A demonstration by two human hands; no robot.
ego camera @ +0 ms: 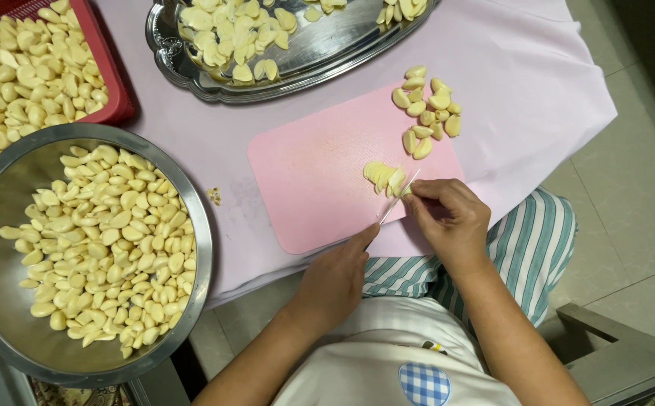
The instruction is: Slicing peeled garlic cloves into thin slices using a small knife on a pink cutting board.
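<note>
Garlic slicing on a pink board.
Steel bowl (pixel 192 195) of peeled cloves sits leftmost; left hand (pixel 335 282) grips the knife (pixel 396 199) tightly, blade angled; right hand (pixel 447 218) pinches the clove (pixel 405 191) closed to steady it beside cut slices (pixel 382 175) on the board (pixel 312 188).

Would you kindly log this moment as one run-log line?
left hand: grips knife | right hand: steadies garlic clove | sliced garlic on pink cutting board | peeled cloves in steel bowl
</note>
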